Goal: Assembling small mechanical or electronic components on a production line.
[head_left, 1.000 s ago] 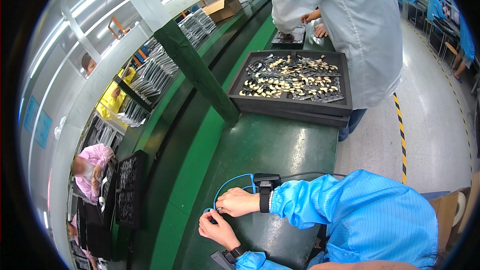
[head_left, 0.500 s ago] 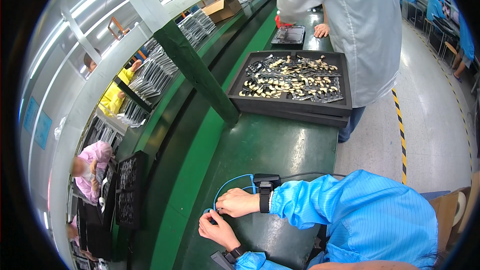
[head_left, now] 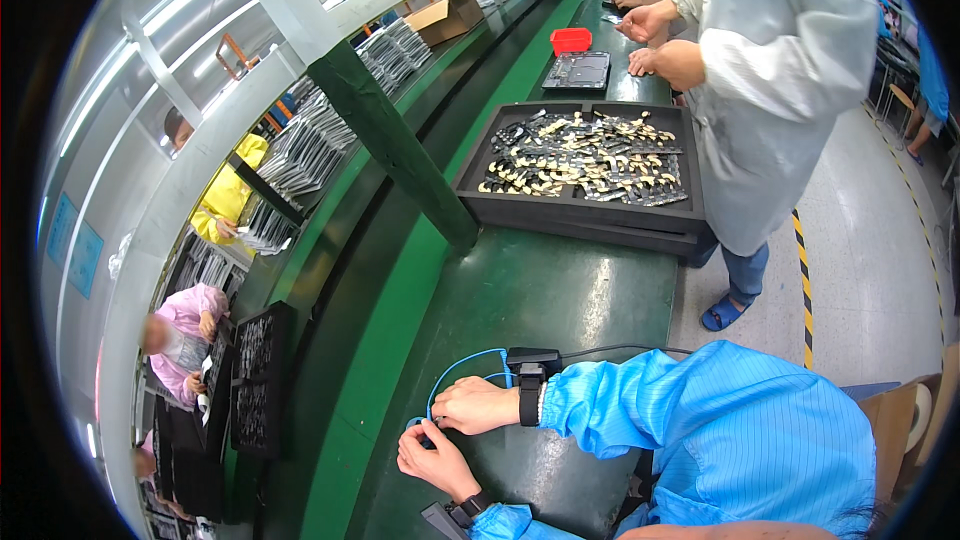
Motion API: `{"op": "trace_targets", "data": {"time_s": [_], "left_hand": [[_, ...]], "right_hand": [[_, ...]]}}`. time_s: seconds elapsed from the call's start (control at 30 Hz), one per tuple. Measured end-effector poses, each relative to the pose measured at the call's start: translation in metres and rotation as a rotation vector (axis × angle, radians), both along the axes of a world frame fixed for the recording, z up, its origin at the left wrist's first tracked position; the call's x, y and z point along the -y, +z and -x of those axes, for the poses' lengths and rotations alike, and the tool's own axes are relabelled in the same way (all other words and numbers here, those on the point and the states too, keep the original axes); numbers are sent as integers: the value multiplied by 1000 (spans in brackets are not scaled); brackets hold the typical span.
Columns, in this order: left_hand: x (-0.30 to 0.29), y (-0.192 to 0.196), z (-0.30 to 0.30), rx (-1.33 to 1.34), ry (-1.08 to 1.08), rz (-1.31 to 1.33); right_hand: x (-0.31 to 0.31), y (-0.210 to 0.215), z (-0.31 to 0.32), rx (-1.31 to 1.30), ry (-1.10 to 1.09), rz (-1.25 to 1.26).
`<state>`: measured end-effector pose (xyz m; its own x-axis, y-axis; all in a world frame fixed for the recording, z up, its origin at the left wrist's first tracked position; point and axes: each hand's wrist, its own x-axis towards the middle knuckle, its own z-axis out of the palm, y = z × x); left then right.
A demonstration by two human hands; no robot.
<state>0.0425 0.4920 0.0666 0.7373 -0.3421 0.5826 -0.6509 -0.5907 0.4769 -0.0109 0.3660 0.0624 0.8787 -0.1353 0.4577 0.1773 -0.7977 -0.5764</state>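
- Two grips, close together, at the lower middle of the view: right grip (head_left: 475,406) higher, left grip (head_left: 438,461) just below it.
- Right grip: fingers curled and nearly closed; what it has hold of is hidden, cannot tell.
- Left grip: partly closed, thumb and fingertips gathered by the right fingers; hold cannot be told either.
- Blue cord (head_left: 452,366): loops just above the right grip, one end at the fingertips, the other by the black box (head_left: 530,355).
- Black box: right of the cord loop, just above the right wrist's strap (head_left: 529,405); black cable leads off rightward.
- Left strap (head_left: 470,506): on the wrist behind the left grip.
- Worktop (head_left: 555,290): green, under both grips.
- Black tray (head_left: 560,208): well above the grips, full of black-and-tan parts (head_left: 585,155).
- Panel (head_left: 577,71) and red bin (head_left: 571,40): beyond the tray, farther from the grips.
- Co-worker (head_left: 770,90): white coat, upper right of the grips, hands over the worktop past the tray.
- Green post (head_left: 390,135): above the grips, tray to its right.
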Motion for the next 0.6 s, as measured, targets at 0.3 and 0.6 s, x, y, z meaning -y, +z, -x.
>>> {"op": "trace_targets", "data": {"time_s": [0.3, 0.6], "left_hand": [[0, 1, 1, 0, 1, -5], [0, 0, 0, -6, 1, -11]], "right_hand": [[0, -2, -1, -3, 7, -2], [0, 1, 1, 12, -1, 7]]}}
